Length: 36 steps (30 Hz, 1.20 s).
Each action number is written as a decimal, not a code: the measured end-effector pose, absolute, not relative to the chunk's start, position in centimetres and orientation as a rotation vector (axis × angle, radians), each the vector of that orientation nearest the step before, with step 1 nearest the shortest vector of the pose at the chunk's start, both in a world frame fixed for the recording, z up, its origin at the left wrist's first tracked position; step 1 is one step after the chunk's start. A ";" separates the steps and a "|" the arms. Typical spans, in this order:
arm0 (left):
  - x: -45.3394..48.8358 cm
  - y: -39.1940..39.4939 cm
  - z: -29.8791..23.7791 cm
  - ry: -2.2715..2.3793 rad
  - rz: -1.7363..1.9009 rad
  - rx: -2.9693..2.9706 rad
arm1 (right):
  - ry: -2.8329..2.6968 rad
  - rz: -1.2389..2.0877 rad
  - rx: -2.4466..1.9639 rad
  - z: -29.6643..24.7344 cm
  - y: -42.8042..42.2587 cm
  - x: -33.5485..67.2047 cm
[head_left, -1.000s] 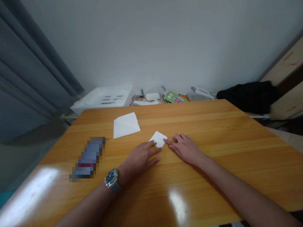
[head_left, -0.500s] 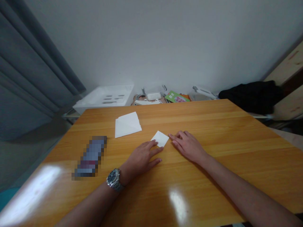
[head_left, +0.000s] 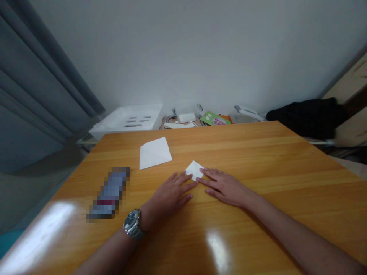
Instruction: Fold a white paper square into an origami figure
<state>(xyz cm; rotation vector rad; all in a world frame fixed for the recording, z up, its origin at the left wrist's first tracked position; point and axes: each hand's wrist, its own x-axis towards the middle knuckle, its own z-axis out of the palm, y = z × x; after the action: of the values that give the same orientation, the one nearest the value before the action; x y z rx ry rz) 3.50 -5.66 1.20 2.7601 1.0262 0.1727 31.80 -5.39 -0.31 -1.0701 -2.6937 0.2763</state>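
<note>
Small white square under both hands: smoothing or creasing stage

Work in hand: a small white square of thin, paper-like sheet on a glossy orange-brown wood-grain tabletop. Taking the square as clock centre, the bare left hand reaches in from about 7:30 and the bare right hand from about 4 o'clock. Both are spread and loose, palms down, gripping nothing; fingertips rest at the square's lower edges, and one from each hand comes together near its 6 o'clock corner. Pressure: cannot tell.

Step, judged: aligning or pressing the sheet flat, as in paper folding. The next move probably calls for one hand to steady the square while the other lifts a corner or runs along an edge; light pressure, edges kept matched, since so thin a piece could slip.

Appearance: plain white, matte, lying flat, turned diamond-wise with corners near 12, 3, 6 and 9. Faint lines near the middle may be creases; number of layers not readable.

Surroundings: a larger white, uneven-edged paper sheet lies apart at 10 o'clock.
</note>
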 end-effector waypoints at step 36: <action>3.4 -6.3 1.3 1.192 0.200 2.849 | -2.710 0.350 -1.080 0.3 -5.8 31.7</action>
<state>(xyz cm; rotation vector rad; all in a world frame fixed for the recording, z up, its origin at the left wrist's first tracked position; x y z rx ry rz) 3.40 -6.31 1.27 2.8489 1.1924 0.2005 31.72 -5.82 0.28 -1.0804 -2.7102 0.3495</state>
